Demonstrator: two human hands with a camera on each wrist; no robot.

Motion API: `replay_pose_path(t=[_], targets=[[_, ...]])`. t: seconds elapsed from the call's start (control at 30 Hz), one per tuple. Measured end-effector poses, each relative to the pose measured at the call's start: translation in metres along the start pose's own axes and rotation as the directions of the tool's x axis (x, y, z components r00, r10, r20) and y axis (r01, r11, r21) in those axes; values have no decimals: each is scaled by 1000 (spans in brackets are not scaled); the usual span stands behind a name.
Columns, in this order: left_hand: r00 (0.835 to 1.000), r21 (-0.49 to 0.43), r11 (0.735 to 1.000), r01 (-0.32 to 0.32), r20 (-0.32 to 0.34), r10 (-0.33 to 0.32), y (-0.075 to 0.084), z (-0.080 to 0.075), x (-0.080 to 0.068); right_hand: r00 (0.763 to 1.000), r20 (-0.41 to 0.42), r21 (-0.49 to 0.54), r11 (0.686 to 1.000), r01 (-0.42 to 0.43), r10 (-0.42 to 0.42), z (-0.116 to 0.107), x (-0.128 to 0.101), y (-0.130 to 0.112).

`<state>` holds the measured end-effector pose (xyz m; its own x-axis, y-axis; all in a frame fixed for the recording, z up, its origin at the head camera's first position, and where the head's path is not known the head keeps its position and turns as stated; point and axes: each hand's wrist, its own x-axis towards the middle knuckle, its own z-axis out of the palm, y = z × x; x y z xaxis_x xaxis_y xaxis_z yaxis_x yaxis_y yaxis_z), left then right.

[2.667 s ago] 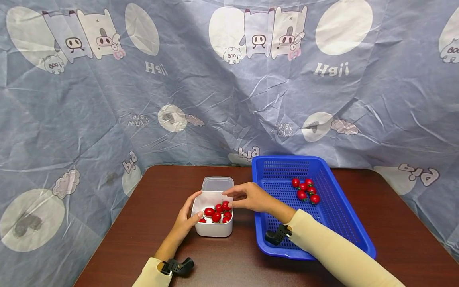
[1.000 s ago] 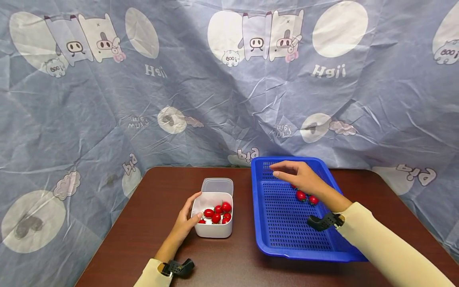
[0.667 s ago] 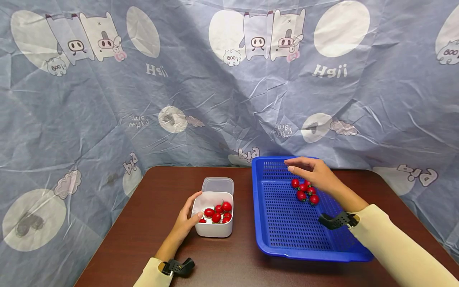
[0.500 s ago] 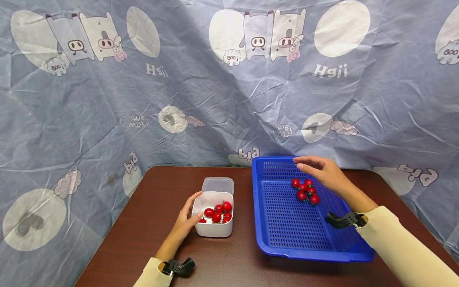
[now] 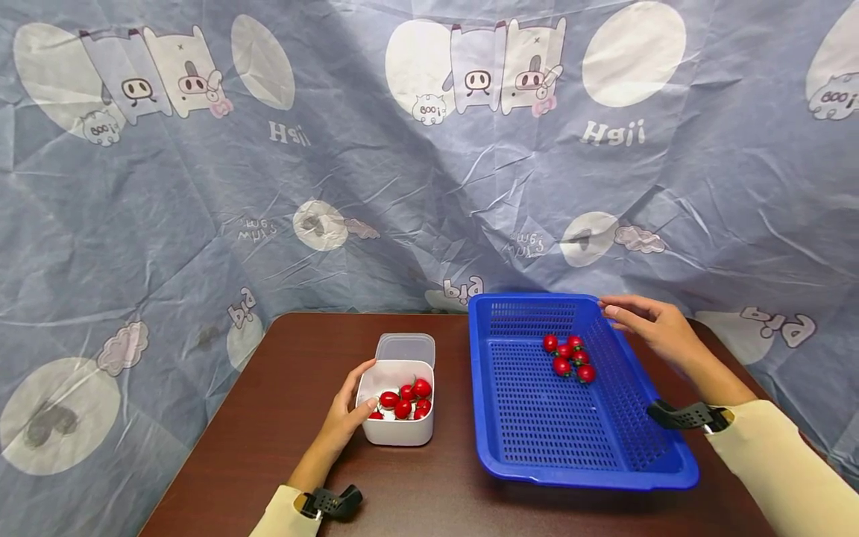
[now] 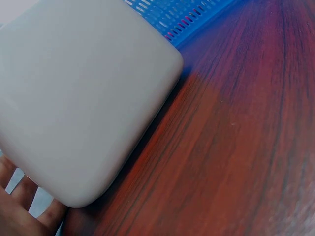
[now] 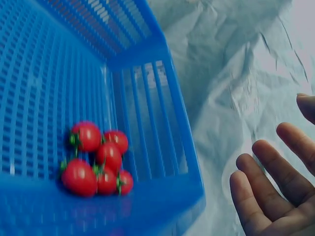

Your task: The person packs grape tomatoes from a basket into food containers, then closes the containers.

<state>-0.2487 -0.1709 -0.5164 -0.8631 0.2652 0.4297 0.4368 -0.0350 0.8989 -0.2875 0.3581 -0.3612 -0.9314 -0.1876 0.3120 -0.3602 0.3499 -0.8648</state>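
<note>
A white food container (image 5: 400,434), its clear lid (image 5: 406,347) tipped open at the back, holds several cherry tomatoes (image 5: 403,409). My left hand (image 5: 345,414) grips its left side, thumb over the rim and fingers along the outer wall; in the left wrist view the container's pale wall hides most of the fingers. At the right stands a blue basket (image 5: 530,477) with a cluster of cherry tomatoes (image 5: 561,366) near its back right. My right hand (image 5: 661,328) is over the basket's right rim, fingers loosely extended, holding nothing, as the right wrist view (image 7: 275,191) confirms.
Everything stands on a dark reddish-brown wooden table (image 5: 302,358). A blue-grey cloth (image 5: 376,164) with cartoon pigs hangs behind and around it. Each wrist wears a black strap mount (image 5: 684,416).
My right hand has moved from over the white container, across the blue basket, to its right rim, uncovering the tomatoes there. My left hand has stayed at the container.
</note>
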Motion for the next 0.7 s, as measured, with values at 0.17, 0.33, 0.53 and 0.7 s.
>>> replay_pose_path(t=[0.17,0.33,0.53,0.7], targets=[[1000,17,1000,15,-6,-15,0,0,-2,999,-26,12,999,-29,30,-21,-10,15],[999,29,999,32,-11,-32,-1,-1,-2,998,-54,52,999,-6,9,-38,-18,34],[999,24,999,35,-12,-34,0,0,-1,997,-73,60,998,-5,10,-46,-26,58],[1000,25,999,25,-11,-25,0,0,-1,996,-88,24,1000,-5,7,-44,-32,74]])
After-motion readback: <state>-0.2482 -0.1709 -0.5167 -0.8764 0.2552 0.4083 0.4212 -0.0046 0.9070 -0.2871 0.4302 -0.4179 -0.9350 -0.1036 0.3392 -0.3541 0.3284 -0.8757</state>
